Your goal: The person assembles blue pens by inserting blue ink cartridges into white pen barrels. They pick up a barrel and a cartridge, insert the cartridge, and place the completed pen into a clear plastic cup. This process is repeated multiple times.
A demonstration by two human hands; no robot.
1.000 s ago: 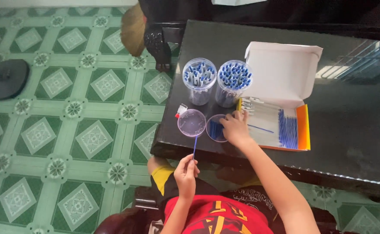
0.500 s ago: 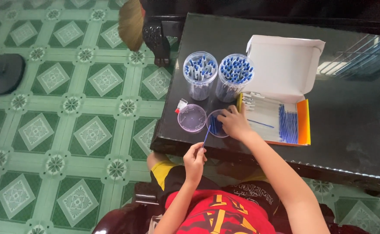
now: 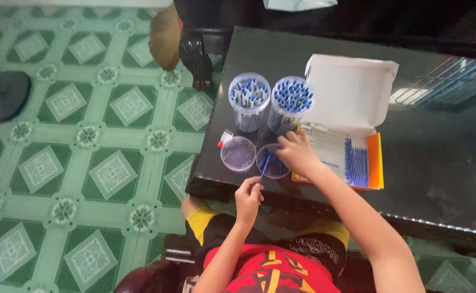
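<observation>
My left hand [image 3: 247, 198] pinches the lower end of a thin blue stick [image 3: 263, 168] at the table's front edge. The stick slants up, and its tip reaches into a small clear cup [image 3: 270, 165]. My right hand [image 3: 298, 153] lies over the cup's far right rim, fingers curled on it, next to the open white box [image 3: 352, 95]. Inside the box, an orange tray [image 3: 375, 160] holds a row of blue-tipped sticks [image 3: 356, 163]. Behind the cup stand two clear jars [image 3: 248, 103] [image 3: 291, 106] packed with several blue-capped sticks.
A round clear lid [image 3: 238, 154] lies left of the cup, with a small red and white piece [image 3: 225, 138] beside it. The dark glass table [image 3: 444, 163] stretches to the right. Green patterned floor tiles [image 3: 86, 141] lie to the left, with a dark round base [image 3: 1, 96] on them.
My left hand has lifted the blue stick up and to the right, from below the table edge until its tip is in the small cup. My right hand stays at the cup.
</observation>
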